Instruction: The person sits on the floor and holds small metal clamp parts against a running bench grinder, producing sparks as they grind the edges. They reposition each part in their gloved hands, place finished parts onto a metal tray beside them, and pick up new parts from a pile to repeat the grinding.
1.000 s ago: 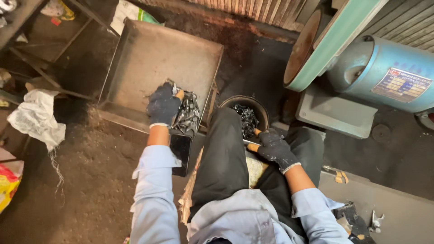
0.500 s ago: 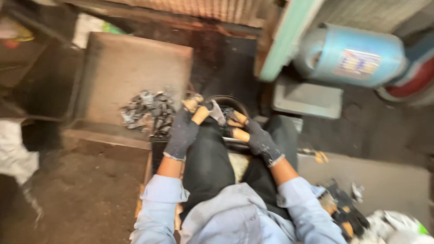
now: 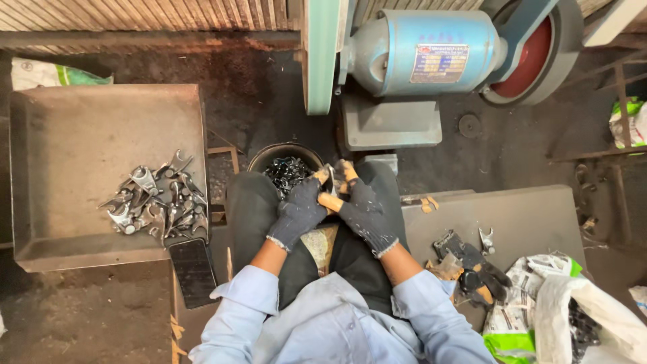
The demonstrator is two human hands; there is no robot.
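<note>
Blue motor [image 3: 431, 50] at top. Metal tray [image 3: 60, 202] on the left holds a pile of steel forgings [image 3: 158, 202]. Round bucket [image 3: 269, 156] between the knees, dark parts inside. Gloved left hand [image 3: 300, 209] and right hand [image 3: 364, 212] touching above the lap, both curled shut; can't tell what they grip.

Gloved hands [image 3: 337, 202] hide whatever they pinch.

The left hand [image 3: 298, 210] is off the metal tray [image 3: 60, 121] now, and the pile of shiny metal parts [image 3: 156, 203] it was gripping a second ago lies loose on the tray floor. Both gloved hands meet over the lap, the right hand [image 3: 364, 210] pressed against the left, fingers closing together beside the round bucket [image 3: 283, 154] of dark parts.
</note>
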